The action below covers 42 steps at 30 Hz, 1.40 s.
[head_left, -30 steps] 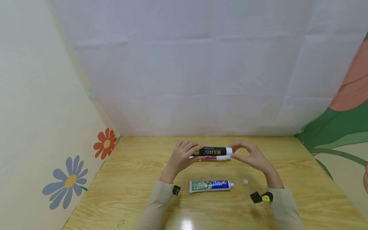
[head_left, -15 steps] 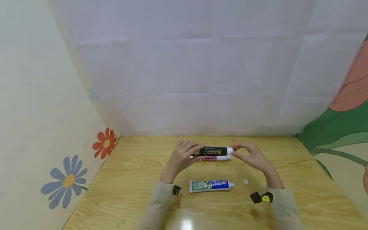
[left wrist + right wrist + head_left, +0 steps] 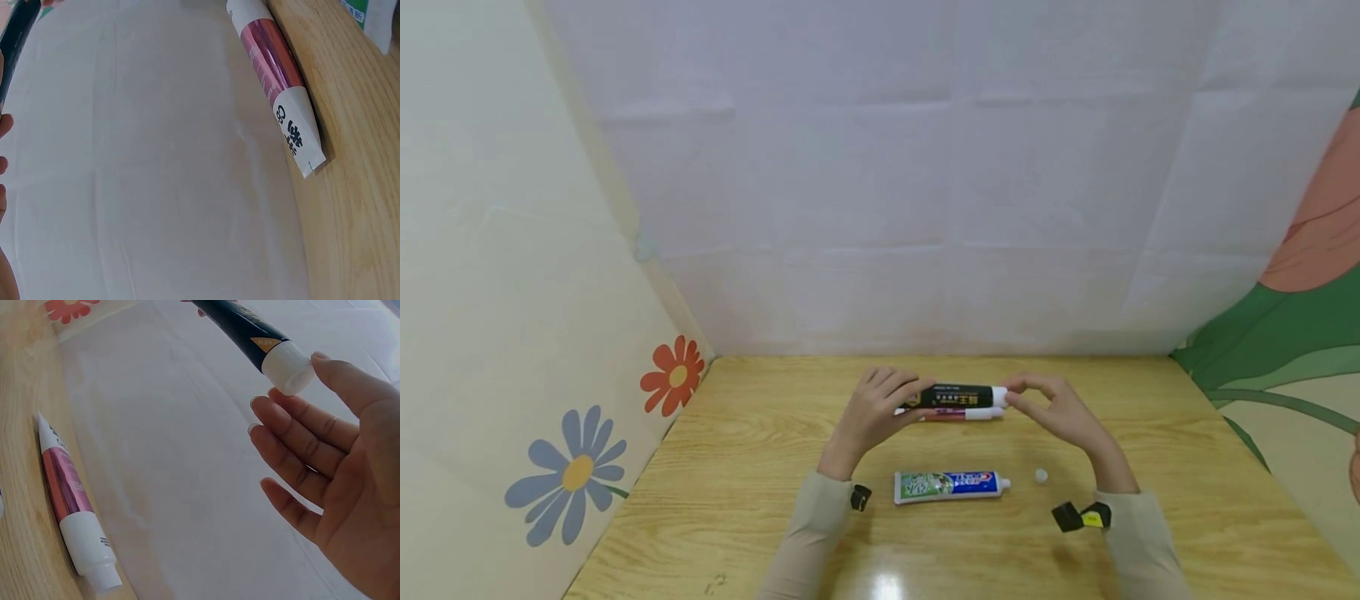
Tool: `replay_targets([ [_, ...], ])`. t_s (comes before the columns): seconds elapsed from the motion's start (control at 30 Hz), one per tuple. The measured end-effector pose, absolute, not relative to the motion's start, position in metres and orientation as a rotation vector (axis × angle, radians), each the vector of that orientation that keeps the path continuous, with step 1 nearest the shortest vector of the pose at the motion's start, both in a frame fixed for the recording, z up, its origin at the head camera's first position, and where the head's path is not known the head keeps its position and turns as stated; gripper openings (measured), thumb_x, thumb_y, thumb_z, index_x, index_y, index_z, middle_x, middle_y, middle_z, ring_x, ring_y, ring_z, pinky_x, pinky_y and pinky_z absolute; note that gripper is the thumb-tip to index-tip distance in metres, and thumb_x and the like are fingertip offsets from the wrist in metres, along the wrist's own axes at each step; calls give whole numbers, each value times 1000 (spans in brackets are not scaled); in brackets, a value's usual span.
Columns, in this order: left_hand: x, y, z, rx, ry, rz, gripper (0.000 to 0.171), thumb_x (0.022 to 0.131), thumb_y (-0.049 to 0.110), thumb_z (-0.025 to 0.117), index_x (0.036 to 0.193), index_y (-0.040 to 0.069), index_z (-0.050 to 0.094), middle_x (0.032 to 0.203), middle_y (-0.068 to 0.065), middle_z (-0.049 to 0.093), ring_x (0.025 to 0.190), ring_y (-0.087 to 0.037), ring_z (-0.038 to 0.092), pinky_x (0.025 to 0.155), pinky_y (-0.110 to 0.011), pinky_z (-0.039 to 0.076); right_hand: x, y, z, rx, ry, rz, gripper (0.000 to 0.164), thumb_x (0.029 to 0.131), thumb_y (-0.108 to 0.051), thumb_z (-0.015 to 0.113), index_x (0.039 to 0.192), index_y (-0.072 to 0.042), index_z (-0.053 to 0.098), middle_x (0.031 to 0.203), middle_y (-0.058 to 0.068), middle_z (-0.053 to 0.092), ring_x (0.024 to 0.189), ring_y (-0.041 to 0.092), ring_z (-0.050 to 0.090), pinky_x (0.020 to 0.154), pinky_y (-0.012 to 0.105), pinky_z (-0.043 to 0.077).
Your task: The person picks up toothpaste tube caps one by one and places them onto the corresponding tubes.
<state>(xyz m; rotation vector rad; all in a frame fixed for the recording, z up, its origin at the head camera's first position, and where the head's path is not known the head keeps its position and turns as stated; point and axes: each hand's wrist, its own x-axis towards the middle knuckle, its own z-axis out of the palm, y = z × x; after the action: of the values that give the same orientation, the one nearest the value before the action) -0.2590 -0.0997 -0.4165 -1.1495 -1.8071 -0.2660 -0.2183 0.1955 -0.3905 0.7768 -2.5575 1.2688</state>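
My left hand [image 3: 874, 412] grips a black toothpaste tube [image 3: 957, 395] by its left part and holds it level above the table. At the tube's right end is a white cap [image 3: 288, 367], which the thumb and a fingertip of my right hand [image 3: 1063, 410] pinch from either side. The other right fingers spread loosely below it in the right wrist view. Behind the black tube in the head view lies a pink and white toothpaste tube [image 3: 70, 487]. Nearer me rests a green and blue toothpaste tube [image 3: 951, 486], its nozzle bare and pointing right.
A small white cap [image 3: 1041, 475] lies on the wooden table [image 3: 760, 517], right of the green and blue tube. A white cloth [image 3: 880, 208] hangs along the table's back edge. Walls with painted flowers [image 3: 577, 473] stand at the sides.
My right fingers have shifted very slightly to the right, with the white cap between them. The left hand and the tubes on the table stay where they were.
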Motion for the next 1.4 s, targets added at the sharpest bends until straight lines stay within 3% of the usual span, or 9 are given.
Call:
replay_targets([
  [0.5, -260, -98, -417, -1162, -1780, -262, 45, 78, 44, 70, 114, 16, 65, 98, 2, 63, 87, -14, 56, 78, -29, 46, -210, 191, -375, 848, -2558, 1288, 16, 94, -8, 53, 88, -8, 67, 83, 0, 66, 87, 11, 59, 89, 60, 39],
  [0.77, -260, -96, -417, -1159, -1783, -254, 46, 79, 45, 68, 115, 16, 65, 99, 2, 62, 88, -13, 56, 80, -29, 46, -211, 192, -376, 888, -2561, 1285, 23, 96, -7, 48, 80, -4, 65, 82, 11, 68, 87, 15, 60, 87, 60, 40],
  [1.0, -259, -94, -418, -1157, -1791, -256, 47, 79, 46, 68, 117, 18, 63, 99, 3, 62, 88, -13, 56, 79, -29, 45, -210, 192, -376, 872, -2567, 1270, 29, 97, -8, 46, 73, -8, 63, 78, 1, 66, 86, 14, 61, 84, 54, 43],
  [1.4, -258, -92, -417, -1167, -1771, -263, 48, 77, 45, 70, 116, 17, 64, 99, 3, 62, 88, -13, 56, 76, -29, 45, -210, 193, -376, 905, -2551, 1310, 33, 97, -6, 44, 70, -6, 61, 73, 8, 65, 79, 12, 60, 81, 44, 42],
])
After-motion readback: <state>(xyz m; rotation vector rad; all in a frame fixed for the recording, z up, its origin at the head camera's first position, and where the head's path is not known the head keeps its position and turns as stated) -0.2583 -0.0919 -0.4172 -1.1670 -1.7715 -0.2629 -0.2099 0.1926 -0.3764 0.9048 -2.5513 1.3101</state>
